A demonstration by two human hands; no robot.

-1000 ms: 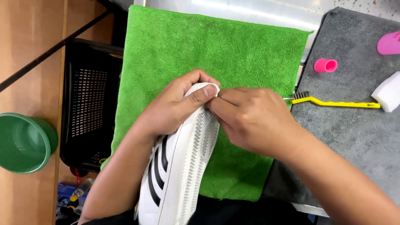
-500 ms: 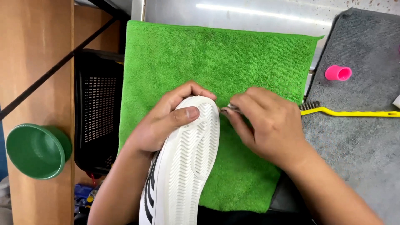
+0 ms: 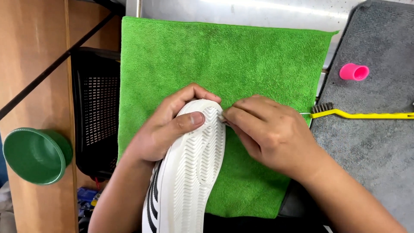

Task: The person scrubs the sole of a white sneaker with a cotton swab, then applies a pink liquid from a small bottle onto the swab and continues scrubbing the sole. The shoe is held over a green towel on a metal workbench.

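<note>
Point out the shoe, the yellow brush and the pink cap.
shoe (image 3: 192, 172), head view, on the white sole.
yellow brush (image 3: 371, 115), head view, on the handle.
pink cap (image 3: 353, 71), head view, on its side wall.

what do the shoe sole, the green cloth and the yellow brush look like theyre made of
Shoe sole: looks like white matt rubber, moulded in zigzag ridges. Green cloth: probably microfibre, with a fuzzy, short-pile surface and stitched edges. Yellow brush: smooth, glossy handle, likely plastic; its dark bristles could be wire or nylon, too small to tell.
</note>
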